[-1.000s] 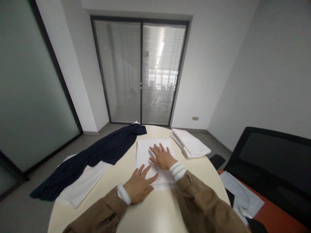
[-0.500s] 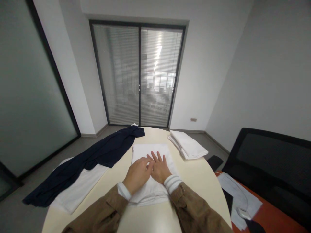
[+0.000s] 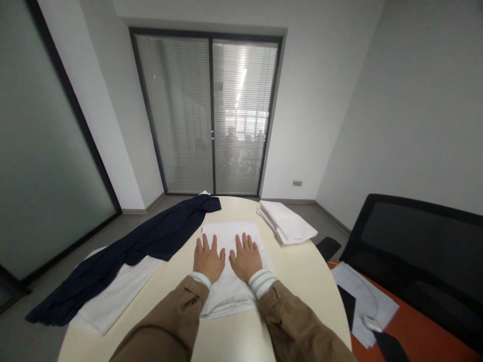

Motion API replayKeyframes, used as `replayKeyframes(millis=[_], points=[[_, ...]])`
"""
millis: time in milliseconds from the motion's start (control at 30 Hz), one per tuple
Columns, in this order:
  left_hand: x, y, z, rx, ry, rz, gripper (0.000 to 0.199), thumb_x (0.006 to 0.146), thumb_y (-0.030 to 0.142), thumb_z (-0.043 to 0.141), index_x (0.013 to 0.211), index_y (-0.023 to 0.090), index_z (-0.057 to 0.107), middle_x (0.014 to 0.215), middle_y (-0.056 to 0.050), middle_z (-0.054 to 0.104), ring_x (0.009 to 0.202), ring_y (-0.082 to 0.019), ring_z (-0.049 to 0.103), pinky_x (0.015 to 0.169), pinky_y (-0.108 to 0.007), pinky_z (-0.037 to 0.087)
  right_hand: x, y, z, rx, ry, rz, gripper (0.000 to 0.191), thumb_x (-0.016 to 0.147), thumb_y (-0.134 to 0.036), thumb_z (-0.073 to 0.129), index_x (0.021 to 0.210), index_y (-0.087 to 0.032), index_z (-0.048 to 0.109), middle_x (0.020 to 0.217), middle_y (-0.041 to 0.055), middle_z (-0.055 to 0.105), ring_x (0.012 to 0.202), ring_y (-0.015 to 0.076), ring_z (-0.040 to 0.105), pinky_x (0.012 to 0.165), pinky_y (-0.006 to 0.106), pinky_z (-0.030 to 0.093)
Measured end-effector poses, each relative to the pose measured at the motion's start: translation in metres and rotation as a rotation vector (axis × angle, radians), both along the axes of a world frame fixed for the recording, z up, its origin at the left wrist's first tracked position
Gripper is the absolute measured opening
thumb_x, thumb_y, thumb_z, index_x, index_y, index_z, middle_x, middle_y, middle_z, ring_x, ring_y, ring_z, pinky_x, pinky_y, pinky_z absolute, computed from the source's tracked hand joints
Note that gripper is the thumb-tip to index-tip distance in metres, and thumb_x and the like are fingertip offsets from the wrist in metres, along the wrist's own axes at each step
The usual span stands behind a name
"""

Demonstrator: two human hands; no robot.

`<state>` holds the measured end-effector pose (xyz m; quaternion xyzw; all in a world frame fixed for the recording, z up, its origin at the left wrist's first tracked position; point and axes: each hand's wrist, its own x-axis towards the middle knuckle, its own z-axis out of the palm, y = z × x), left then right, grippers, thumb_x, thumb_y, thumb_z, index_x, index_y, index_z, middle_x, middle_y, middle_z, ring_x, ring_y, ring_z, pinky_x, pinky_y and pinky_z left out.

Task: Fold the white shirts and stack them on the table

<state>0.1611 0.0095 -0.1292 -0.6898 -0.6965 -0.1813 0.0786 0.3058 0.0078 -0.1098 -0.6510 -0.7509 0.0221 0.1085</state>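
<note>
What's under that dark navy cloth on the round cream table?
A flat white cloth sticks out beneath the dark navy cloth; whatever lies directly under the navy fabric is covered and cannot be seen.

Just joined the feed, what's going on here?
A person has their left hand and right hand lying flat, side by side, on a folded white cloth on a round cream table. Neither hand is gripping anything. Past the right hand, a folded white pile sits near the table's edge. To the left, a crumpled navy garment lies partly over a white fabric piece.
</note>
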Motion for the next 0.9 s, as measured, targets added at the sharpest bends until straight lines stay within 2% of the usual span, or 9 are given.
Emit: replayKeyframes(millis=[100, 200, 267, 367, 467, 567, 667, 767, 900], points=[[0.001, -0.001, 0.001, 0.002, -0.016, -0.013, 0.064, 0.093, 0.041, 0.045, 0.147, 0.009, 0.043, 0.152, -0.024, 0.037, 0.142, -0.042, 0.029, 0.113, -0.053, 0.028, -0.004, 0.000, 0.011, -0.082, -0.064, -0.038, 0.068, 0.097, -0.044, 0.033, 0.153, -0.008, 0.027, 0.158, 0.0226, 0.023, 0.147, 0.0355, 0.021, 0.113, 0.051, 0.024], [-0.001, -0.001, 0.000, 0.006, -0.038, -0.044, 0.065, 0.092, 0.041, 0.044, 0.146, 0.005, 0.042, 0.151, -0.025, 0.038, 0.144, -0.042, 0.026, 0.113, -0.053, 0.028, -0.009, 0.006, 0.031, -0.187, -0.143, -0.048, 0.065, 0.094, -0.041, 0.041, 0.148, -0.006, 0.037, 0.152, 0.0276, 0.034, 0.139, 0.0405, 0.035, 0.105, 0.057, 0.033], [-0.002, 0.000, -0.002, 0.018, -0.058, -0.056, 0.064, 0.092, 0.040, 0.044, 0.146, 0.006, 0.043, 0.151, -0.024, 0.038, 0.144, -0.041, 0.025, 0.113, -0.054, 0.027, -0.013, 0.017, 0.045, -0.203, -0.166, 0.012, 0.060, 0.091, -0.039, 0.045, 0.144, -0.012, 0.043, 0.149, 0.0250, 0.040, 0.135, 0.0412, 0.039, 0.103, 0.061, 0.033], [-0.003, 0.001, -0.002, 0.025, -0.082, -0.068, 0.063, 0.091, 0.039, 0.045, 0.146, 0.007, 0.043, 0.151, -0.023, 0.039, 0.144, -0.040, 0.025, 0.112, -0.056, 0.028, -0.014, 0.038, 0.056, -0.146, -0.147, 0.226, 0.059, 0.093, -0.042, 0.042, 0.148, -0.022, 0.037, 0.158, 0.0144, 0.029, 0.143, 0.0378, 0.025, 0.108, 0.064, 0.025], [-0.003, 0.001, -0.001, 0.023, -0.096, -0.066, 0.063, 0.091, 0.040, 0.045, 0.146, 0.008, 0.044, 0.151, -0.023, 0.039, 0.143, -0.041, 0.027, 0.111, -0.056, 0.029, -0.009, 0.058, 0.048, -0.130, -0.115, 0.322, 0.062, 0.097, -0.047, 0.032, 0.154, -0.027, 0.025, 0.164, 0.0072, 0.015, 0.149, 0.0337, 0.009, 0.114, 0.060, 0.014], [-0.004, 0.002, 0.000, 0.018, -0.082, -0.049, 0.064, 0.092, 0.041, 0.045, 0.147, 0.009, 0.043, 0.151, -0.023, 0.039, 0.142, -0.041, 0.029, 0.111, -0.054, 0.030, 0.002, 0.071, 0.026, -0.146, -0.057, 0.192, 0.067, 0.097, -0.059, 0.023, 0.156, -0.027, 0.019, 0.164, 0.0059, 0.013, 0.150, 0.0327, 0.004, 0.116, 0.055, 0.007], [-0.003, 0.001, 0.001, 0.003, -0.057, -0.032, 0.064, 0.092, 0.041, 0.045, 0.147, 0.010, 0.042, 0.150, -0.025, 0.039, 0.140, -0.042, 0.033, 0.111, -0.052, 0.030, 0.013, 0.080, 0.009, -0.116, 0.000, 0.067, 0.071, 0.097, -0.062, 0.016, 0.156, -0.023, 0.021, 0.164, 0.0074, 0.014, 0.150, 0.0310, 0.006, 0.118, 0.048, 0.006], [-0.001, 0.000, 0.001, -0.017, -0.054, -0.013, 0.064, 0.092, 0.042, 0.046, 0.148, 0.010, 0.041, 0.151, -0.024, 0.039, 0.139, -0.042, 0.034, 0.111, -0.051, 0.031, 0.019, 0.085, 0.004, -0.112, 0.006, 0.032, 0.072, 0.097, -0.062, 0.016, 0.156, -0.020, 0.023, 0.164, 0.0097, 0.014, 0.150, 0.0308, 0.008, 0.117, 0.045, 0.006], [-0.003, 0.005, 0.008, -0.013, -0.057, -0.015, 0.067, 0.089, 0.039, 0.050, 0.148, 0.008, 0.041, 0.152, -0.024, 0.037, 0.142, -0.043, 0.029, 0.112, -0.055, 0.026, 0.026, 0.080, 0.004, -0.126, -0.016, 0.083, 0.073, 0.096, -0.064, 0.022, 0.156, -0.024, 0.022, 0.164, 0.0101, 0.012, 0.150, 0.0324, 0.007, 0.117, 0.045, 0.008]])
